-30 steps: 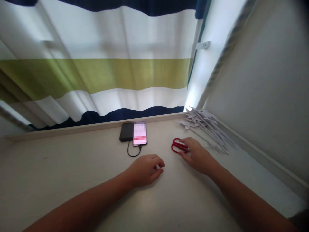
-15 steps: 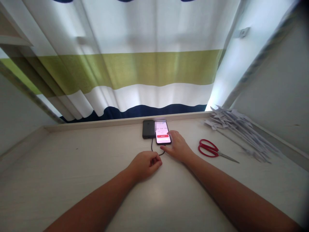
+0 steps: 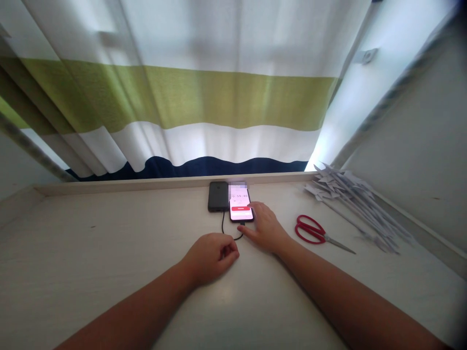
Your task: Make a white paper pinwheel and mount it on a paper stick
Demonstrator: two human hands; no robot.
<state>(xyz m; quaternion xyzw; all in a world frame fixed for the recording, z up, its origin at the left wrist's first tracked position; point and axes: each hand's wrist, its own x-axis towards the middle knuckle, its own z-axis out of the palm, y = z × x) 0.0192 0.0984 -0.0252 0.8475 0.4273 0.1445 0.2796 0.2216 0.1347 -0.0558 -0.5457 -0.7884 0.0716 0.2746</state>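
A phone [image 3: 240, 200] lies flat with its screen lit, showing running digits and a red button. My right hand [image 3: 265, 227] rests at its lower right; the index fingertip is over the screen's right edge and the thumb is by the bottom edge, fingers apart. Against the phone's left side sits a black power bank [image 3: 218, 197]. A short black cable [image 3: 223, 224] loops between them below, partly behind my hands. My left hand [image 3: 210, 257] rests on the table just below the cable, fingers curled into a loose fist, with nothing seen in it.
Red-handled scissors [image 3: 311, 230] lie to the right of my right hand, blades pointing right. Beyond them is a pile of thin white paper strips [image 3: 361, 209] along the right wall. A raised ledge [image 3: 146, 183] and a striped curtain [image 3: 204, 99] border the far side of the table.
The whole view has shifted slightly, so the things on the table appear a little further left and lower. The hands keep the same pose. The phone's digits have advanced.
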